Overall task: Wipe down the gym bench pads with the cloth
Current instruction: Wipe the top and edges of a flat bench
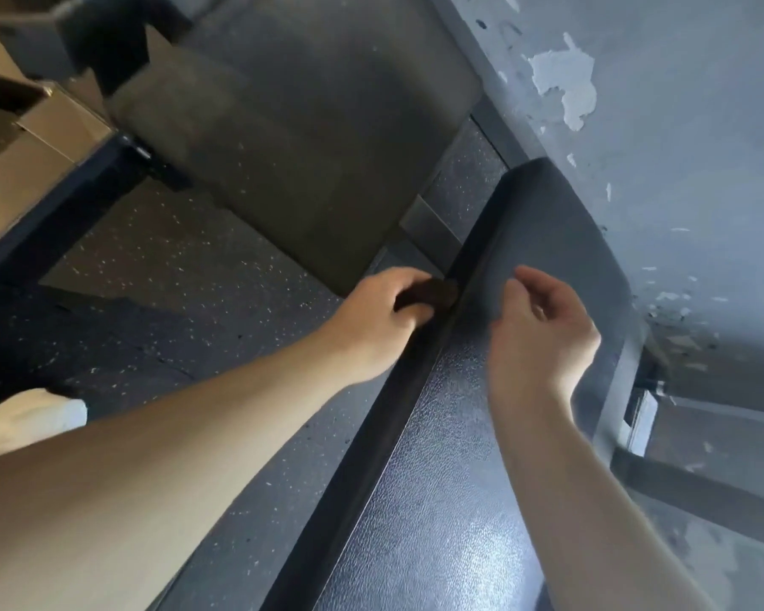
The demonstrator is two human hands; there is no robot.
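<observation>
Cloth [428,293], dark and bunched, is gripped in the curled fingers of the left hand [371,319] and held against the left side edge of the bench pad [437,500]. The right hand [543,328] is held over the pad's top, fingers loosely curled, nothing pinched. A speckled floor [151,266] is seen left of the pad, a peeling wall [680,125] to its right.

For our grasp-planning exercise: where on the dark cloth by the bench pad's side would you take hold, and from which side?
I'd grip the cloth by its bunched body, coming from the floor side, left of the bench pad. It is wadded against the pad's side wall, so only that outer face is free, where the left hand holds it.
</observation>
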